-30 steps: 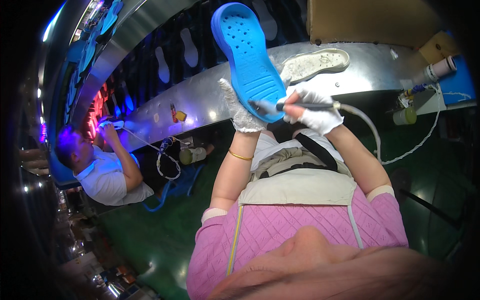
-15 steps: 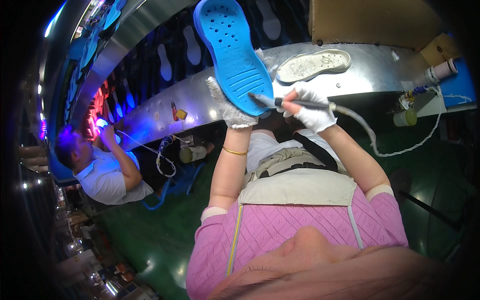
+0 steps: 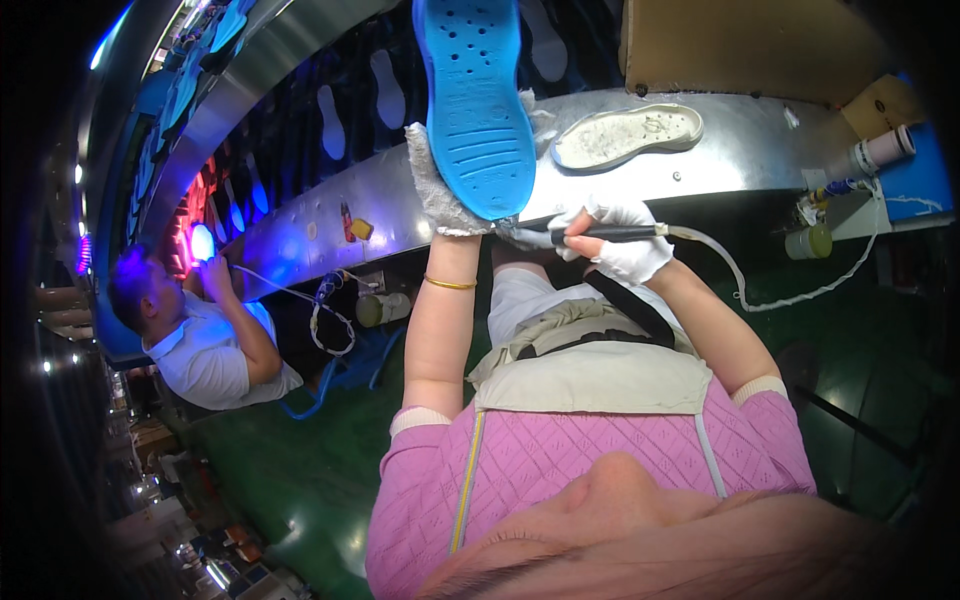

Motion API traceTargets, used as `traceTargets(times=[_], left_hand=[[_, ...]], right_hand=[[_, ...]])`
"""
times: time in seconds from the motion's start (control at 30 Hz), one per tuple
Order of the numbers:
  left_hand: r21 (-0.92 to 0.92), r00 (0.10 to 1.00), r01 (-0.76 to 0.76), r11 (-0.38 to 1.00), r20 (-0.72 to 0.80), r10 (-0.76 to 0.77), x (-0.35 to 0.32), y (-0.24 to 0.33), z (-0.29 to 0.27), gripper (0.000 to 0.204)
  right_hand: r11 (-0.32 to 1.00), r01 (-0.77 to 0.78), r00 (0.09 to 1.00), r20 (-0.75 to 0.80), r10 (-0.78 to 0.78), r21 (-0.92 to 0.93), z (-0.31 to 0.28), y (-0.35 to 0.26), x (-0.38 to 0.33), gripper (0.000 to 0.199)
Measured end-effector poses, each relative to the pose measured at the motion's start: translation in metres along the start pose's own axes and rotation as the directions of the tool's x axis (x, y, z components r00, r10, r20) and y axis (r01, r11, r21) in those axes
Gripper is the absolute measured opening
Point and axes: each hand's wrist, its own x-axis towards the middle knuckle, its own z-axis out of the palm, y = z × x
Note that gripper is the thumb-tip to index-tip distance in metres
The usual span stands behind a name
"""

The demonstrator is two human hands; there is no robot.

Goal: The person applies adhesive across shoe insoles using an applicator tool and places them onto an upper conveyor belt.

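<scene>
A blue shoe sole (image 3: 480, 130) with small holes and ridged lines is held up by my gloved left hand (image 3: 440, 195), which wraps its near end from below and the side. My right hand (image 3: 625, 240), in a white glove with bare fingertips, grips a brush (image 3: 590, 235) with a dark handle and a pale hose running from its back end. The bristles lie at the sole's near edge, close to my left palm. A white shoe sole (image 3: 625, 138) lies on the metal ledge just beyond my right hand.
The metal ledge (image 3: 745, 150) curves along a dark conveyor carrying several soles. A cardboard box (image 3: 740, 50) stands at the back right. Yellowish jars hang below, one (image 3: 810, 241) at right. At left, a co-worker (image 3: 205, 330) holds a brightly lit sole. A yellow-and-red tool (image 3: 355, 226) rests on the ledge.
The blue sole has turned more upright and shifted slightly up. My right hand has drawn the brush from the sole's face down to its near edge.
</scene>
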Motion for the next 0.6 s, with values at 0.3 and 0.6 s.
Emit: traceTargets(times=[0.3,0.6], left_hand=[[-0.085,0.981,0.193,0.977,-0.015,-0.195,0.008,0.002,0.014,0.063],[0.046,0.877,0.480,0.876,-0.011,-0.480,0.028,0.008,0.026,0.059]], right_hand=[[0.874,0.402,0.907,-0.013,-0.422,-0.274,-0.013,-0.030,0.023,0.013],[0.899,0.263,0.964,0.138,-0.229,-0.350,-0.025,-0.023,0.034,0.013]])
